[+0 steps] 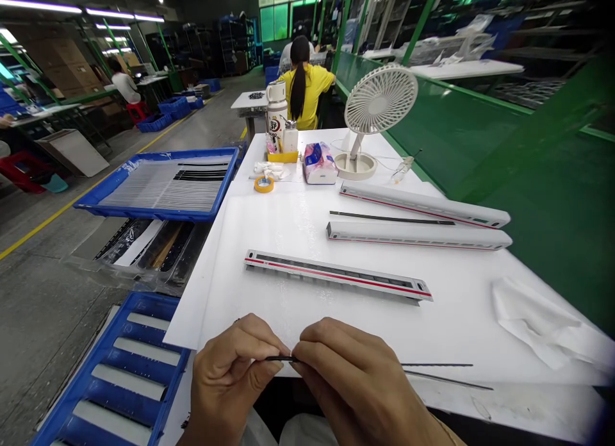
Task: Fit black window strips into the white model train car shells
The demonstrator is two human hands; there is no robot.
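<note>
My left hand and my right hand meet close together at the near edge of the white table. A short stretch of a thin black strip shows between them, pinched by the fingertips of both. Past my right hand two thin dark lengths stick out over the table edge; whether either belongs to the held strip is hidden by the hand. Just beyond my hands lies a white model train car body with a red stripe and dark windows. Two more train car shells lie farther right, with a dark flat strip between them.
A white fan, a tissue pack, yellow tape and a bottle stand at the table's far end. A white cloth lies right. Blue trays with strips stand left. A person in yellow sits ahead.
</note>
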